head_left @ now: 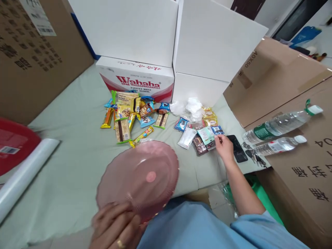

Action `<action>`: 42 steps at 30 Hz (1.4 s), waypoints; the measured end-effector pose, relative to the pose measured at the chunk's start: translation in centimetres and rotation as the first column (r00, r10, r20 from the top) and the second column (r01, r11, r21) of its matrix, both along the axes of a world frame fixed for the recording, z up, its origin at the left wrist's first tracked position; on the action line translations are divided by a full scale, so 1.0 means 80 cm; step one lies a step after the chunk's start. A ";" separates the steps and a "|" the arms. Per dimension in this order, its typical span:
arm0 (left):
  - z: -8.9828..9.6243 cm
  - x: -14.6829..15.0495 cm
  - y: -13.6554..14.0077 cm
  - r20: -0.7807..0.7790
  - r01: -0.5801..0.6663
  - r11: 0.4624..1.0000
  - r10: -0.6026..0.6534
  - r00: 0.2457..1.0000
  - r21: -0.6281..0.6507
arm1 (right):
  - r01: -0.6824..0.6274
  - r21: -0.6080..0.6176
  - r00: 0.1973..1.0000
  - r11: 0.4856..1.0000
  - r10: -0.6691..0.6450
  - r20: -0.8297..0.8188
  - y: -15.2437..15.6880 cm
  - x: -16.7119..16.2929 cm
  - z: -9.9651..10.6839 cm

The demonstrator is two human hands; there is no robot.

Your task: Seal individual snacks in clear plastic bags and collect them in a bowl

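Observation:
My left hand (116,224), wearing a ring, grips the near edge of a clear pink plate (121,173) with a scalloped rim, tilted at the table's front edge. The fingers of my right hand (223,147) are closed on the edge of a light green packet (206,135). Around that packet lie a white packet (187,138), a dark brown cocoa packet (199,145), blue packets (181,123) and yellow packets (210,120). Beyond the plate is a pile of wrapped snacks, with a wafer bar (122,131) in front and a yellow stick-shaped snack (142,136) nearest the plate.
A white Wahaha carton (137,77) stands behind the snacks, beside crumpled white plastic (193,105). A black phone (237,148), keys (255,157) and two water bottles (280,128) are at right. Cardboard boxes (280,76) flank the table; a white roll (28,176) lies left.

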State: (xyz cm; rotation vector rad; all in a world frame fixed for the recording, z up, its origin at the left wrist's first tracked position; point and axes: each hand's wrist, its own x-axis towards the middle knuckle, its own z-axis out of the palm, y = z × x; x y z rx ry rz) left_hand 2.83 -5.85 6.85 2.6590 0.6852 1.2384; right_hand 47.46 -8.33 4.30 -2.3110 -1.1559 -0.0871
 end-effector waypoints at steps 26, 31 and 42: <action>-0.054 0.069 0.002 -0.182 0.274 0.942 -0.310 0.933 -0.195 | -0.604 -0.490 0.783 0.629 0.583 -0.216 0.072 0.073 0.069; -0.050 0.083 -0.001 -0.231 0.255 0.949 -0.295 0.927 -0.187 | -0.725 -0.127 0.669 0.677 0.648 -0.365 0.047 0.020 0.126; -0.015 0.087 -0.001 -0.216 0.156 0.976 -0.188 0.958 -0.154 | -0.839 -0.482 0.417 0.253 0.869 -0.268 0.071 -0.211 0.021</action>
